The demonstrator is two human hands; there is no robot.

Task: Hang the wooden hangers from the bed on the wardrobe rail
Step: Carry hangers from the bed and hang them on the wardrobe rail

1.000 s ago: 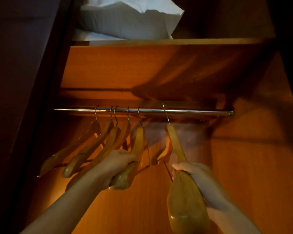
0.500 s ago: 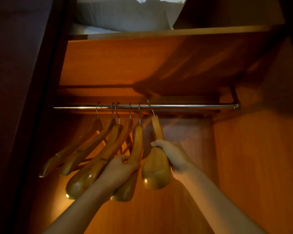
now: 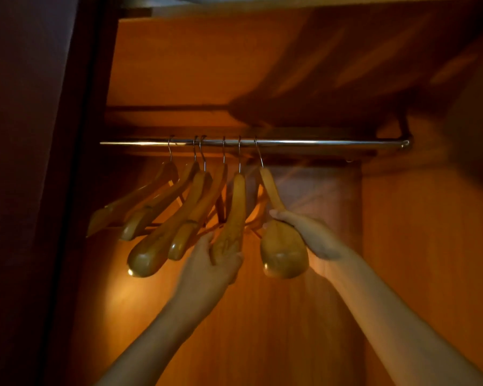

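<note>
A chrome wardrobe rail (image 3: pixel 318 143) runs across the middle of the cupboard. Several wooden hangers (image 3: pixel 162 201) hang from its left half by metal hooks, fanned toward the left. My right hand (image 3: pixel 310 235) grips the rightmost hanger (image 3: pixel 282 249) at its broad shoulder end, its hook over the rail. My left hand (image 3: pixel 209 263) is wrapped around the lower end of the neighbouring hanger (image 3: pixel 232 224), which also hangs from the rail.
A wooden shelf (image 3: pixel 262 9) closes the space above the rail. The wardrobe's dark left side panel (image 3: pixel 67 190) stands close to the hangers. The rail's right half, toward the bracket (image 3: pixel 406 142), carries nothing. The back wall (image 3: pixel 416 246) is orange wood.
My right hand has slid the rightmost hanger left along the rail, close to the group, then eased it slightly right. My left hand has dropped lower on its hanger.
</note>
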